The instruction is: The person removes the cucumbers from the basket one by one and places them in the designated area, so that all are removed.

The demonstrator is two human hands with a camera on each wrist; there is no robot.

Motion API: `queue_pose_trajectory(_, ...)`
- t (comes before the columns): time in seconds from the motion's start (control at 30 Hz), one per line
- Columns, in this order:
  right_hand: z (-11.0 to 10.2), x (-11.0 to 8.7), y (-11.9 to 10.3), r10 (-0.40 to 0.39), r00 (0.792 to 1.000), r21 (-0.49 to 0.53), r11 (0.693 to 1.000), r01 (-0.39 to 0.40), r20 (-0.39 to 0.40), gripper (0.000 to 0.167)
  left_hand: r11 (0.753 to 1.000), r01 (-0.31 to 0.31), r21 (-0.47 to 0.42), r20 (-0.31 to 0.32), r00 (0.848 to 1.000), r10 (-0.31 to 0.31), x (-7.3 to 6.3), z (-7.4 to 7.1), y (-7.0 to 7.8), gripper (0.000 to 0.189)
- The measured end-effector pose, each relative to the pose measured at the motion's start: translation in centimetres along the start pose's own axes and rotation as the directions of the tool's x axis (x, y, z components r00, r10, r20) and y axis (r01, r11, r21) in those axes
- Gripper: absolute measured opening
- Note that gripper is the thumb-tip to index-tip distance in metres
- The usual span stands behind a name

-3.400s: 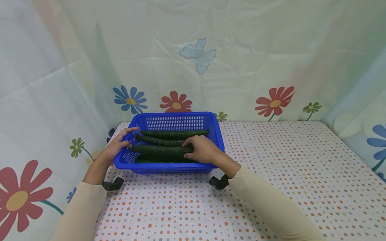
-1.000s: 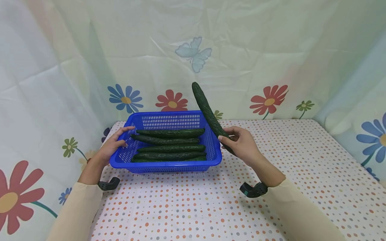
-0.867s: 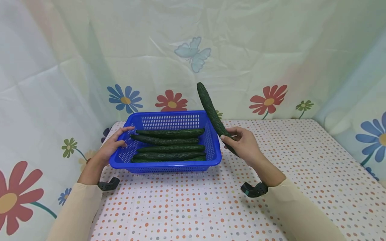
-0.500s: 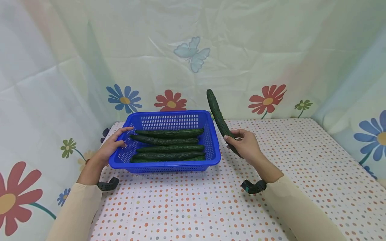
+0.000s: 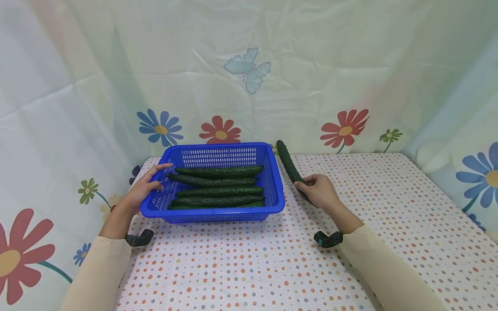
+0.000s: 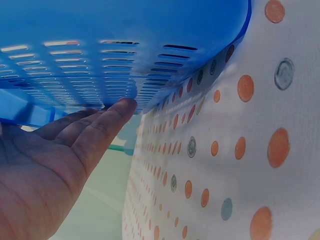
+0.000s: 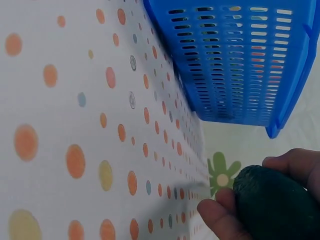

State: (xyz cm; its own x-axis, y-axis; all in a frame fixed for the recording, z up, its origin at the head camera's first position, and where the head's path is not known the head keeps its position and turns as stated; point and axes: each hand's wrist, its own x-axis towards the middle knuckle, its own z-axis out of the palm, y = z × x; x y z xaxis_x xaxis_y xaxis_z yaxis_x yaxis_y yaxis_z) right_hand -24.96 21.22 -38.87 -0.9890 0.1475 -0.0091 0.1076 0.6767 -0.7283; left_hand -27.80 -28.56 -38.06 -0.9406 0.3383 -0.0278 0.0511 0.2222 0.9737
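A blue plastic basket stands on the dotted cloth with several dark green cucumbers lying side by side in it. My left hand holds its left rim. In the left wrist view, the fingers lie along the slotted outer wall. To the right of the basket, my right hand grips one more cucumber near its close end. That cucumber slants away to the back left, its far end higher in the head view. The right wrist view shows its rounded end between thumb and fingers.
The table is covered with a white cloth in coloured dots. Behind it hangs a pale curtain printed with flowers and a butterfly. A black band device sits on each wrist.
My right hand has lifted a cucumber out of the basket, carried it right, and lowered and tilted it down toward the cloth. My left hand stays at the basket's left rim.
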Motion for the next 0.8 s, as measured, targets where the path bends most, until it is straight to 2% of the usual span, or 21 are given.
queue_pose_trajectory(0.3, 0.4, 0.2, 0.4, 0.065, 0.996, -0.020, 0.998, -0.064, 0.052, 0.046, 1.000, 0.004, -0.007, 0.003, 1.000, -0.004, 0.0, 0.0, 0.0, 0.066)
queue_pose_trajectory(0.5, 0.4, 0.3, 0.8, 0.064, 0.996, -0.016, 0.998, -0.063, 0.065, 0.048, 1.000, 0.011, -0.005, -0.004, 1.000, -0.011, 0.1, 0.0, -0.1, 0.066)
queue_pose_trajectory(0.8, 0.4, 0.7, 1.2, 0.104, 0.989, -0.004, 0.995, -0.104, 0.105, 0.046, 1.000, 0.013, 0.001, -0.010, 1.000, -0.013, 0.1, -0.1, -0.1, 0.065)
